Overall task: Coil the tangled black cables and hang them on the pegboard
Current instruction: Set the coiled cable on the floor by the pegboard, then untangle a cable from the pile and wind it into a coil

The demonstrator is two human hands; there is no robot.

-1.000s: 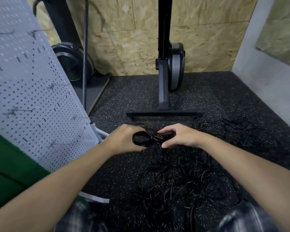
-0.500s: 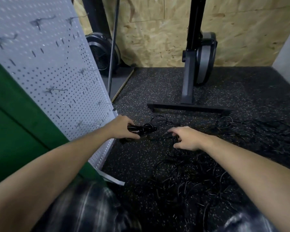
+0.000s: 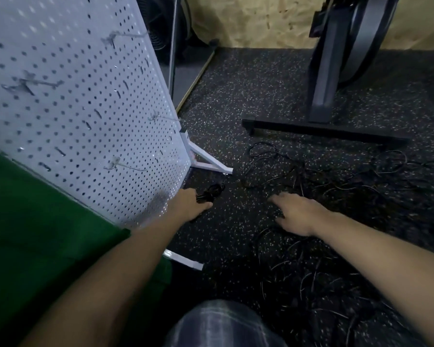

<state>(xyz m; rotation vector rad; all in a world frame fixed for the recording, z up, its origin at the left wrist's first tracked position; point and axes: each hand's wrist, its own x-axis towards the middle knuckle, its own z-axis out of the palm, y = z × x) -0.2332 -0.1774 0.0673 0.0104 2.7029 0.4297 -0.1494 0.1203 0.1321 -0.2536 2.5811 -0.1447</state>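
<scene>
Speckled black rubber floor [image 3: 261,83], white pegboard [image 3: 73,96] at the left, one coil in hand.
From the head view, a small coiled cable bundle [image 3: 209,192] is gripped in the curled fingers of the left hand [image 3: 188,205], low beside the pegboard's bottom corner. The right hand [image 3: 296,214] is laid with fingers spread and loose over the tangled cables [image 3: 323,186], and nothing is held. The hooks [image 3: 125,166] that can be seen are bare, so nothing is judged hung yet. One coil appears wound and ready. Most of the heap is left to be sorted, coiled and hung.
</scene>
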